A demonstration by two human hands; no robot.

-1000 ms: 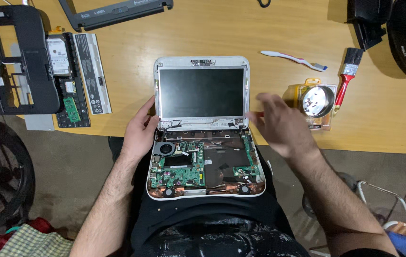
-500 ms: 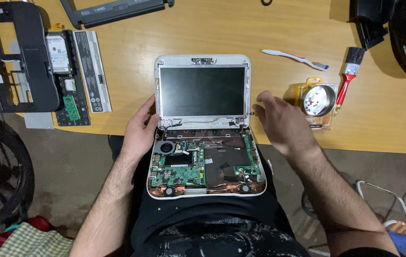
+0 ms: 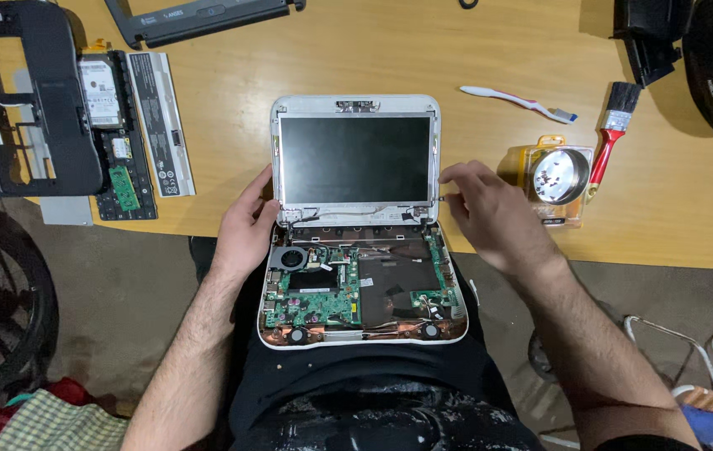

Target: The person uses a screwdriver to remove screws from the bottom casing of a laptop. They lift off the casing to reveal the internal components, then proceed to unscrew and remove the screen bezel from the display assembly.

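Right hand (image 3: 494, 219) now pinches laptop's (image 3: 356, 225) right hinge; screen points away

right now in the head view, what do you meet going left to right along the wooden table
black plastic laptop frame → silver hard drive → white battery bar → opened small white laptop → round metal screw dish → red-handled brush

Glossy dark screen (image 3: 355, 159) in white plastic; smooth wooden table (image 3: 373, 58); shiny metal dish (image 3: 560, 174); the brush (image 3: 611, 134) handle looks lacquered red, possibly plastic.
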